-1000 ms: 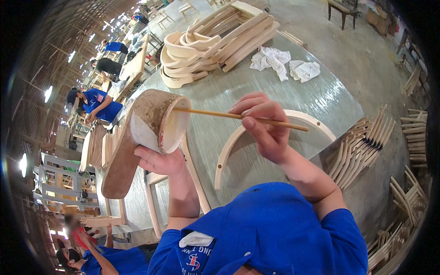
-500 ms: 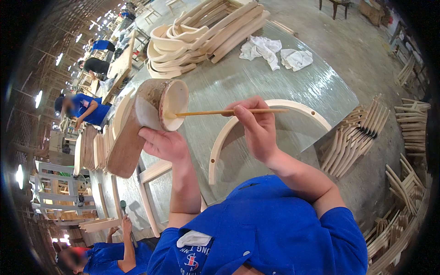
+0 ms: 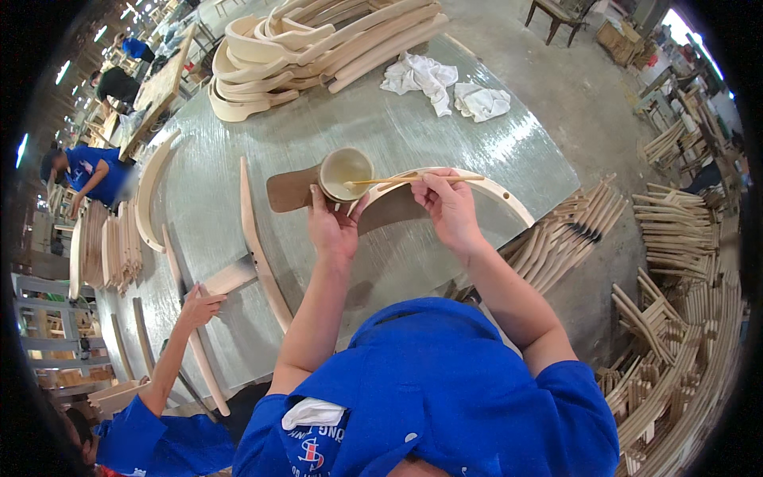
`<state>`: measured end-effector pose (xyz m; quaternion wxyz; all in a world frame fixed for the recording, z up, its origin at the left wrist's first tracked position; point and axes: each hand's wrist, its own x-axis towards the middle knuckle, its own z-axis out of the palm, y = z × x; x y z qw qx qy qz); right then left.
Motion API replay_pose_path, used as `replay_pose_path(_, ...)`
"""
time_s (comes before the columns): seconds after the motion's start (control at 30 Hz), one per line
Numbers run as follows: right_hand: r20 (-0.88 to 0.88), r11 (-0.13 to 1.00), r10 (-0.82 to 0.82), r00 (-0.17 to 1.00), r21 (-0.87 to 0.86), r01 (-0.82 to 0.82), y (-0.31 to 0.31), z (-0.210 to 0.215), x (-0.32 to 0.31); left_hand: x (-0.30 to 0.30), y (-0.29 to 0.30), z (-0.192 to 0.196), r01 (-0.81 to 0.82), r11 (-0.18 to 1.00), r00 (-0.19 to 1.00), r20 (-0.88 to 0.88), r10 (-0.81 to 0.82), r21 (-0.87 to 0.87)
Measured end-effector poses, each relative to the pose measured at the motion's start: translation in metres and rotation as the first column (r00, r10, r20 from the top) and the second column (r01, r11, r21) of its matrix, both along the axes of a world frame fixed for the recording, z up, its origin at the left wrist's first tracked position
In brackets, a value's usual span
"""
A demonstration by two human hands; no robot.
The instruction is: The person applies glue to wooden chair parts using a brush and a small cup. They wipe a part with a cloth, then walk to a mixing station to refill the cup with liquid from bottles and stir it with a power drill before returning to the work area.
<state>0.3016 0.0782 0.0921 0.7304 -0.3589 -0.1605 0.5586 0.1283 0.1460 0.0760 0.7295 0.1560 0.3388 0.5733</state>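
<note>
My left hand (image 3: 334, 229) is closed around a round pot (image 3: 346, 153) with a flat brown wooden handle (image 3: 291, 191) pointing left. The pot's mouth faces up, showing a pale inside. In my right hand (image 3: 450, 211) a thin wooden stick (image 3: 389, 180) is pinched, its left tip inside the pot near some pale yellowish stuff. Behind both hands lies a curved pale wood rail (image 3: 509, 199) with dark holes, partly covered by the pot and my right hand.
Stacked curved wood parts (image 3: 270, 75) and white cloths (image 3: 481, 102) lie on the sheet-covered table (image 3: 445, 143). At left, a co-worker's hand (image 3: 199, 306) touches a wooden piece (image 3: 229, 277) beside long rails (image 3: 258, 246). Bundled wood legs (image 3: 568, 238) stand right of the table.
The pot has gone from tilted and raised to upright and lower, over the curved rail's left part. The stick stays in it. A co-worker's hand has reached onto the wood pieces at left.
</note>
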Motion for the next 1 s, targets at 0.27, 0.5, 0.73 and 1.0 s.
replay_pose_path(0.27,0.099,0.973,-0.131,0.986,-0.177,0.147,0.009,-0.029,0.014,0.021,0.005,-0.029,0.102,0.991,0.994,-0.018,-0.104,-0.09)
replay_pose_path(0.5,0.572,0.955,-0.247,0.782,0.007,0.296,0.008,-0.035,0.05,-0.025,0.021,-0.053,-0.057,0.992,0.997,-0.066,0.05,-0.117)
replay_pose_path(0.73,0.885,0.973,-0.142,0.444,0.041,0.229,0.02,-0.048,0.022,-0.05,0.018,-0.046,-0.145,0.984,0.985,-0.111,0.133,-0.105)
replay_pose_path(1.0,0.969,0.958,-0.236,-0.074,0.245,0.149,0.012,-0.035,0.033,-0.063,0.016,-0.055,-0.115,0.99,0.991,-0.075,0.109,-0.079)
